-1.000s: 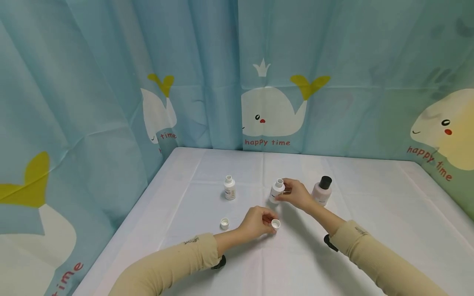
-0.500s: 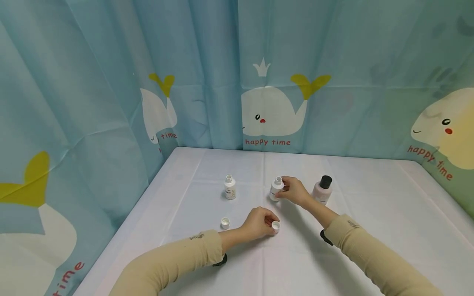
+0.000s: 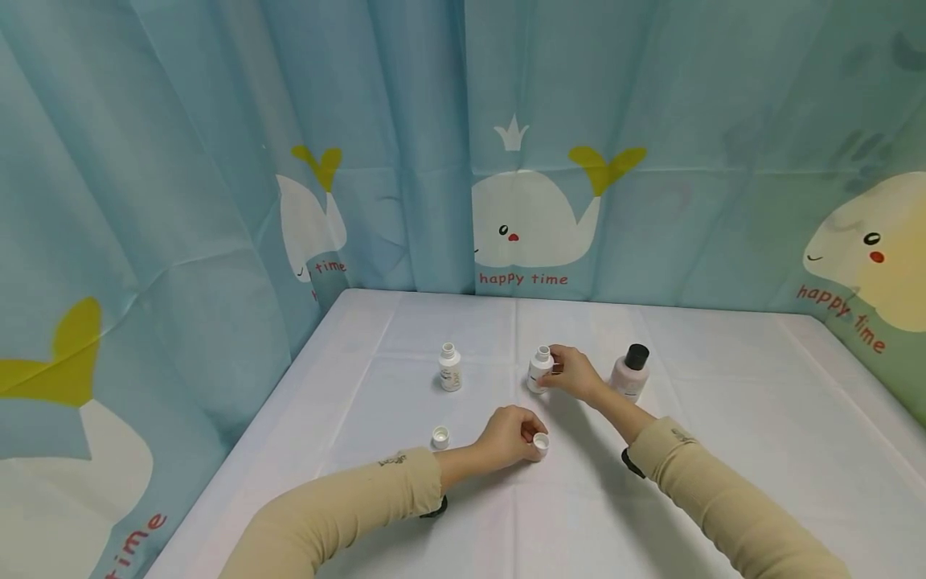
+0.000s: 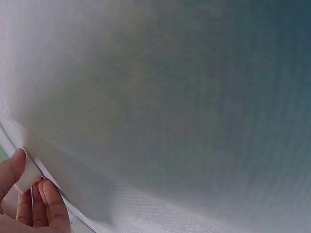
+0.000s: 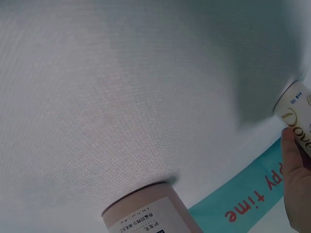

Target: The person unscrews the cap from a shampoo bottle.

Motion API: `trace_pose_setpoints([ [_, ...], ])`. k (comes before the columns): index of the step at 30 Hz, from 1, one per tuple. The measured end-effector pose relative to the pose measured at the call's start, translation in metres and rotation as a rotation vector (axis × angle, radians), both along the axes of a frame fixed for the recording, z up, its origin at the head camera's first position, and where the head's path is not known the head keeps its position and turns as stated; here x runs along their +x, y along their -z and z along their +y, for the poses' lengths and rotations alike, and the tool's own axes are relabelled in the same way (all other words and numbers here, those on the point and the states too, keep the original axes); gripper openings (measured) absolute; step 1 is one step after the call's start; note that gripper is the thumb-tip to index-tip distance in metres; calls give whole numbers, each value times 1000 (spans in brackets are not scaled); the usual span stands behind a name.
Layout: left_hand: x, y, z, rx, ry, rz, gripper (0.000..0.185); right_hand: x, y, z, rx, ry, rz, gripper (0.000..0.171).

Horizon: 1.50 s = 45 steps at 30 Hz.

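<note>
My left hand (image 3: 508,438) pinches a small white cap (image 3: 541,444) between thumb and fingers, its hollow side facing up, low over the table. In the left wrist view the thumb and fingertips meet on the cap (image 4: 30,175). Farther back, my right hand (image 3: 576,373) grips a small white bottle (image 3: 538,371) by its side; the bottle stands upright with its neck uncapped. Gold "Dove" lettering shows on that bottle (image 5: 297,114) in the right wrist view. Left of it stands a second uncapped white bottle (image 3: 450,370), and a second white cap (image 3: 440,437) lies hollow side up nearer me.
A pink bottle with a black cap (image 3: 630,373) stands just right of my right hand, behind the forearm. White cloth covers the table (image 3: 767,418). A blue curtain (image 3: 405,161) printed with whales hangs along the back and left edges.
My right hand has set the white bottle slightly back and more upright. The left hand has edged a little to the right and nearer me with the cap.
</note>
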State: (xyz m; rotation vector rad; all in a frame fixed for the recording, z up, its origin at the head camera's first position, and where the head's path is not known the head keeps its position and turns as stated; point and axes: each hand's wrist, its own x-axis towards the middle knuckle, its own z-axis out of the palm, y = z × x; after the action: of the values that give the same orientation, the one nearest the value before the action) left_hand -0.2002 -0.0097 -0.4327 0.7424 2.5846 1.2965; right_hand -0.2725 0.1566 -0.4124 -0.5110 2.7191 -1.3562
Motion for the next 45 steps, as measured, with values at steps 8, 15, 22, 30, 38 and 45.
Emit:
trace_pose_setpoints([
  [8, 0, 1, 1, -11, 3, -13, 23, 0, -1, 1, 36, 0, 2, 44],
  [15, -1, 2, 1, 4, 9, -21, 25, -2, -3, 0, 40, -5, -14, 45],
  [22, -2, 2, 0, -23, 11, -21, 27, -2, -2, -2, 48, 4, -41, 47],
  [30, -2, 0, -2, -45, 45, -9, 40, -1, 2, -1, 29, 1, -107, 55],
  [38, -5, -4, -5, -35, 74, -85, 46, 4, 1, 3, 29, 6, -123, 60],
  [45, -5, -10, -8, -55, 56, -123, 47, 8, 0, 6, 44, 15, -126, 57],
])
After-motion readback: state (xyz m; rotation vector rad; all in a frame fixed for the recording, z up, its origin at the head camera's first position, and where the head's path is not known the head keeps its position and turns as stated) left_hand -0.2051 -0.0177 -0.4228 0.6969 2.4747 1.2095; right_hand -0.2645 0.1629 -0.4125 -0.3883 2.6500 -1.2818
